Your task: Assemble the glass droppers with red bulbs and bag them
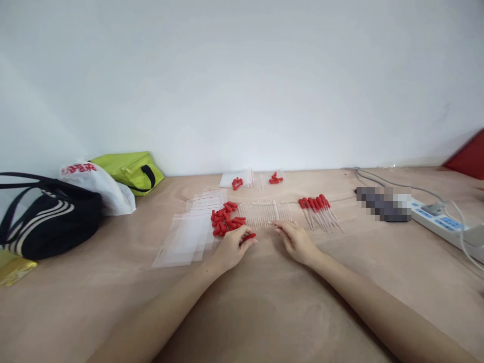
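My left hand (235,247) pinches a red rubber bulb (249,236) between thumb and fingers. Just behind it lies a heap of red rubber bulbs (223,219), partly on clear zip bags (179,242). My right hand (297,241) has thumb and fingertips closed on the near end of a clear glass dropper tube (276,210), at a row of similar tubes (251,214) lying side by side on the table. To the right of that hand, several droppers (317,209) with red bulbs on their clear tubes lie fanned out.
Against the wall are another clear bag (236,178) and small groups of red bulbs (276,178). A black bag (56,217), white plastic bag (109,191) and lime-green pouch (138,171) stand left. A power strip (449,222) with cables lies right, beside a blurred dark object (381,204).
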Demonstrator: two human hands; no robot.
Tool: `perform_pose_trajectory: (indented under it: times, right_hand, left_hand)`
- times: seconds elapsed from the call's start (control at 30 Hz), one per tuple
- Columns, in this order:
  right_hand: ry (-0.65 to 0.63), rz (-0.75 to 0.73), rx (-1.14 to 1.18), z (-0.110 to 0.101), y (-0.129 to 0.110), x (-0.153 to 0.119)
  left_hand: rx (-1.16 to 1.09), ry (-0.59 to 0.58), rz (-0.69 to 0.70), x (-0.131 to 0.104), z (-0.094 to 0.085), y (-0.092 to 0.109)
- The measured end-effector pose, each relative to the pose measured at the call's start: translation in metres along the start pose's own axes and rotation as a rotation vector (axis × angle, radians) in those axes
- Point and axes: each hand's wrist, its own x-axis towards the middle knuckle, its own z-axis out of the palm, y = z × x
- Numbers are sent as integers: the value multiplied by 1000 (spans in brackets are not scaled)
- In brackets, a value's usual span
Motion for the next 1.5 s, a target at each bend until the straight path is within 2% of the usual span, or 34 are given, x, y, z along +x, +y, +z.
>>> perform_pose_trajectory:
  times: [0.2,0.37,0.67,0.83,1.17,1.5]
  right_hand:
    - [-44,-4,45,2,-3,-6]
    - [-79,1,-32,2,-3,-6]
    - [-183,-31,-21,2,-8,-6]
    - [-188,-49,-4,2,-7,-5]
    - [-239,-106,-64,-1,-4,-7]
    - [-241,-114,-115,0,-6,-7]
  left_hand:
    - [-44,62,-41,-4,4,-1]
    - [-43,66,-32,-4,2,-1]
    - [-16,23,-10,-4,0,2]
    - [13,16,24,-4,-1,4]
    - [31,-42,187,-7,-5,7]
    - [3,-23,169,-5,-3,5]
